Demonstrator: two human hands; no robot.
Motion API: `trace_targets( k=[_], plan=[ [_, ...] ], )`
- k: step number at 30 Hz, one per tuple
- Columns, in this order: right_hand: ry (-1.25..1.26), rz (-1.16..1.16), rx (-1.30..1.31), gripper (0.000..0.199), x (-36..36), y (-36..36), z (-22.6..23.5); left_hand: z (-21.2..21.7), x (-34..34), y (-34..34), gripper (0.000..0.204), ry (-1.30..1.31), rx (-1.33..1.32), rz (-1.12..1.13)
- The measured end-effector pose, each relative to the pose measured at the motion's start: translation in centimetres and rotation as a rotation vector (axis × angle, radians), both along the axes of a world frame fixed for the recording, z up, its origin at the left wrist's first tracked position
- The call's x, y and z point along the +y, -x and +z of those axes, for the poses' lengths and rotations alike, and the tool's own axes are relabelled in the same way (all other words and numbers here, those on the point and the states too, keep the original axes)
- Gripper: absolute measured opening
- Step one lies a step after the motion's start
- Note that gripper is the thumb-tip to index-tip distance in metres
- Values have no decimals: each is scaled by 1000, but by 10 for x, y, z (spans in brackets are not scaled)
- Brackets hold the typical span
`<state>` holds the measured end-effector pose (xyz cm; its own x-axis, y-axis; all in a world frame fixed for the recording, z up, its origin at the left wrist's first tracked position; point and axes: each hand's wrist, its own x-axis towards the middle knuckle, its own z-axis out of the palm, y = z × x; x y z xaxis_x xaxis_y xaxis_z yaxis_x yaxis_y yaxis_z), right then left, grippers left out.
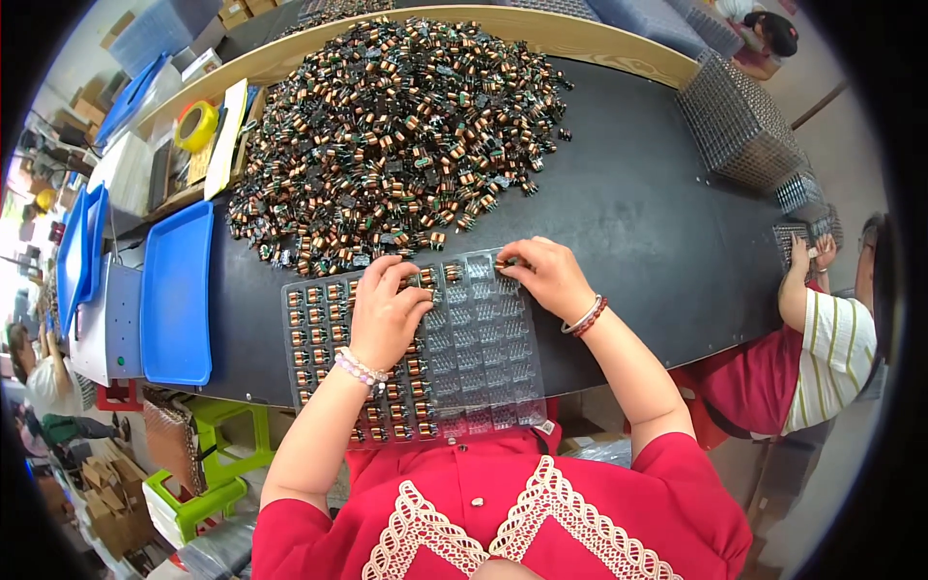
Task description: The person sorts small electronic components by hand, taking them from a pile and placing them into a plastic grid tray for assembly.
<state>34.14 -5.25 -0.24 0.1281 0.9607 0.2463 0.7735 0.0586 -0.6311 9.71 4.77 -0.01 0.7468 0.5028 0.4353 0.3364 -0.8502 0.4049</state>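
Note:
A clear plastic tray (pixel 483 358) with a grid of small pockets lies on the black table at its near edge. Its left columns hold small copper-wound coil parts (pixel 314 324); its right pockets are bare. My left hand (pixel 385 311) rests fingers-down on the tray's middle upper rows, touching coil parts there. My right hand (pixel 543 274) is at the tray's top right corner, its fingertips pinched on a small coil part (pixel 507 263). A big heap of the same coil parts (pixel 396 126) lies just beyond the tray.
A blue tray (pixel 177 295) lies to the left, more blue trays (pixel 82 246) beyond it. A yellow tape roll (pixel 196 126) sits at far left. Wire mesh baskets (pixel 739 121) stand at the right. Another person in a striped shirt (pixel 831 353) works at the right edge.

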Motion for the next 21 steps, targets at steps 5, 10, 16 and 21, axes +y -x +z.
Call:
trace_targets(
  k=[5,10,16,21],
  plan=[
    [-246,32,-285,12,0,9,-6,-3,-6,-7,9,15,46,42],
    [-322,-14,-183,13,-5,9,-6,-6,-14,-4,7,-18,40,81],
    [-165,-22,-407,16,-10,17,-6,7,-5,8,8,-10,-46,186],
    [-188,1,-468,14,-11,15,-8,13,-6,20,18,82,133,222]
  ],
)
